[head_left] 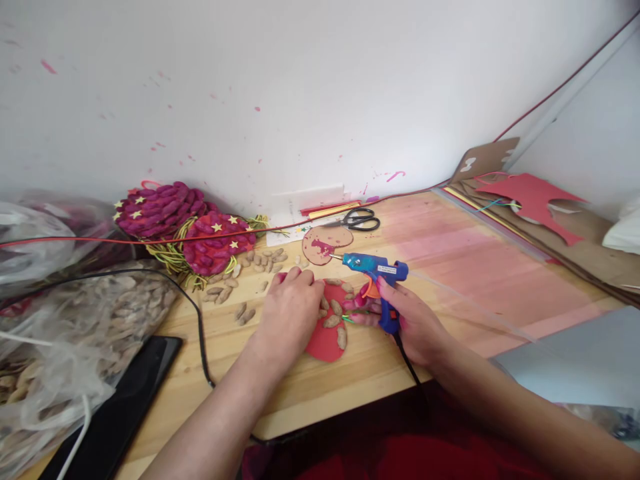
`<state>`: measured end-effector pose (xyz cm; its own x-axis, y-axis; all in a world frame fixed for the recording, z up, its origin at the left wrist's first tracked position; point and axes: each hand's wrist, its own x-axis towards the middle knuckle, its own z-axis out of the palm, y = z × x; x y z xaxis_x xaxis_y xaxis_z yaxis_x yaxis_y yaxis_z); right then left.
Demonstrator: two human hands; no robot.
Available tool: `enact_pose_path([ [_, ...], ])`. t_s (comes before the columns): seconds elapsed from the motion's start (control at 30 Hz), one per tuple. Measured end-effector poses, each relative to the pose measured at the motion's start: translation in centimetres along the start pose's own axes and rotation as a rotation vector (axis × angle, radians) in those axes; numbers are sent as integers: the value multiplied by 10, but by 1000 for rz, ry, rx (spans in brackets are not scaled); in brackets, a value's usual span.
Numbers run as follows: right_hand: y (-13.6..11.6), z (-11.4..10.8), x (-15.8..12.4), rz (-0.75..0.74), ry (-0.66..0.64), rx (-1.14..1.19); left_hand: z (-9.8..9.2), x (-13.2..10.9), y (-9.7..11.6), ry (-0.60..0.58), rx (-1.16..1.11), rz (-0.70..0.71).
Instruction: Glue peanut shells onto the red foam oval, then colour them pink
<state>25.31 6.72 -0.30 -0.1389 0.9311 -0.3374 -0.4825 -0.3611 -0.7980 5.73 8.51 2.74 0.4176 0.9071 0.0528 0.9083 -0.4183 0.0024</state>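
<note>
My left hand (293, 300) lies palm down on a red paper shape (325, 341) on the wooden table, fingers curled and pressing on peanut shells (334, 317) stuck along its edge. My right hand (410, 320) grips a blue hot glue gun (379, 273) by its handle, a finger on the orange trigger. The gun's nozzle points left, above the red shape. Its black cord runs off the table's front edge.
Loose peanut shells (255, 263) lie behind my left hand. Two purple shell decorations with gold stars (215, 243) sit at the back left. Scissors (360, 220), a brown paper disc (325, 243), a plastic bag of shells (85, 320), a black tablet (130, 393) and cardboard sheets (540, 207) surround them.
</note>
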Motion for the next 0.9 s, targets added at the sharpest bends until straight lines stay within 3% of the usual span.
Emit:
enact_pose_path([
  [0.9,5,-5,4,-18,-27,42,5,2,-1,14,-3,-3],
])
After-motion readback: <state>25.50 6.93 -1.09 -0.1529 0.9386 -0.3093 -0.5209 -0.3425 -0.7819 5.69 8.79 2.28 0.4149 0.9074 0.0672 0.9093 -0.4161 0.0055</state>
